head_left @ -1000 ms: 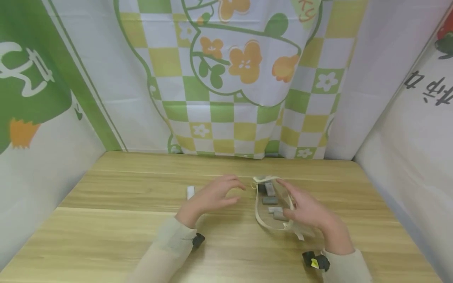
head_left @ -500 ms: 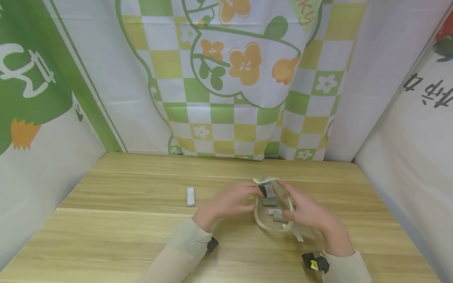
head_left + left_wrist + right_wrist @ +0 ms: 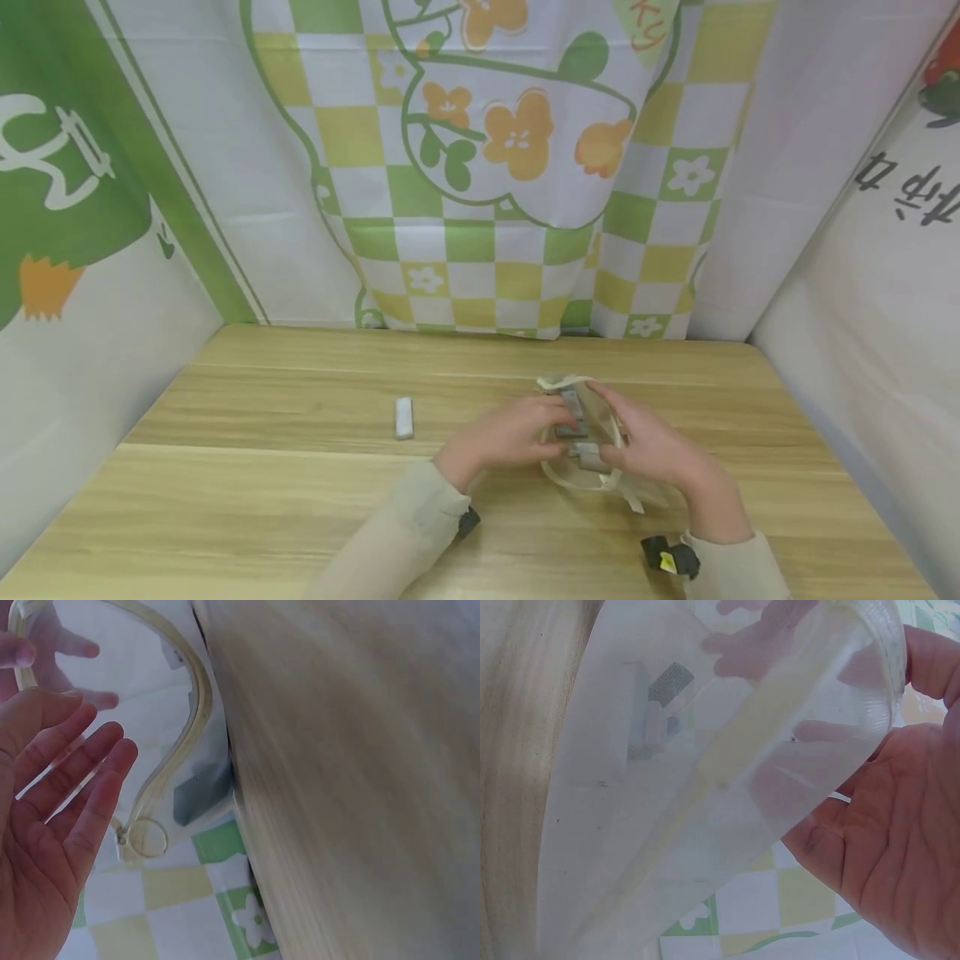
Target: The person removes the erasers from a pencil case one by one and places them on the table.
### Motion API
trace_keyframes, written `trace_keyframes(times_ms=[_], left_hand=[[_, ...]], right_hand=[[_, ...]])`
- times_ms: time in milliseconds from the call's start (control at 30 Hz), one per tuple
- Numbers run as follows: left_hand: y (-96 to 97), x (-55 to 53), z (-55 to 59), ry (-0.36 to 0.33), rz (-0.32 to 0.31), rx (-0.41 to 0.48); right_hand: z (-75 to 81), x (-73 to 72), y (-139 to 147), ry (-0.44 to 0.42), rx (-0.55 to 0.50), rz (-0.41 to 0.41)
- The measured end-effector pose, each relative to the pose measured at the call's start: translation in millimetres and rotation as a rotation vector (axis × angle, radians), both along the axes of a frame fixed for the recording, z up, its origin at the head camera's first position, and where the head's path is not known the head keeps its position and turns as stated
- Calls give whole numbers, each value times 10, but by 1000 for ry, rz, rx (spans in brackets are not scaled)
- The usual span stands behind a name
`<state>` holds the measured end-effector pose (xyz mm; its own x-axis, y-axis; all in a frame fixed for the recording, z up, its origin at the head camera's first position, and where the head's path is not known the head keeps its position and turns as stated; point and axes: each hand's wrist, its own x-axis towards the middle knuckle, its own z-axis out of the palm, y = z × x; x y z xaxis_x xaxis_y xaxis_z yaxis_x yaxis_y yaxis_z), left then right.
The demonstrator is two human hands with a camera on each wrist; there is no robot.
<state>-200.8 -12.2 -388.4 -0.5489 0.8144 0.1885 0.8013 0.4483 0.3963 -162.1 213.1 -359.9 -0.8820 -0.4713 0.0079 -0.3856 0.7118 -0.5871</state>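
A translucent zip pouch (image 3: pixel 600 408) with a cream zipper edge stands on the table, its mouth spread wide. Several small grey and pale blocks (image 3: pixel 592 461) lie inside; through its wall a dark grey ribbed one (image 3: pixel 201 796) shows in the left wrist view. My right hand (image 3: pixel 663 446) holds the right side of the pouch's rim, thumb and fingers apart. At the mouth's left side is my left hand (image 3: pixel 513 433), fingertips over the opening and nothing seen in its grasp. In the left wrist view its fingers are loosely bent. A white block (image 3: pixel 404 417) lies left of the hands.
The wooden table (image 3: pixel 262 500) carries all of this. Behind it hangs a checked, flowered curtain (image 3: pixel 517 275), and printed cloth walls stand on both sides. A small camera is strapped to each wrist.
My left hand has moved right from beside the white block to the pouch's mouth, uncovering the whole block. My right hand keeps its place on the rim.
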Motion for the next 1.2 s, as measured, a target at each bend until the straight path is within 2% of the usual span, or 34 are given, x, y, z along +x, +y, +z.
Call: trace_keyframes(times_ms=[67,233,300,500,733,1000,1200], left_hand=[[31,-9,-9,-17,-9,2],[92,-46,-38,-35,-13,-2],[109,-60,-40,-37,-8,-19],[162,-111,-40,-40,-14,-79],[243,-155,-30,-94,-41,-106],[327,-202,-36,-164,-45,-122],[343,-225,-33,-181,-55,-145]], right_hand=[[4,-1,1,7,7,1],[13,-5,-8,-38,7,-5],[13,-5,-10,-62,2,-12],[29,-1,-6,-58,6,-11],[42,2,9,-42,4,-5],[39,7,16,-60,1,-3],[30,7,6,-85,-3,-1]])
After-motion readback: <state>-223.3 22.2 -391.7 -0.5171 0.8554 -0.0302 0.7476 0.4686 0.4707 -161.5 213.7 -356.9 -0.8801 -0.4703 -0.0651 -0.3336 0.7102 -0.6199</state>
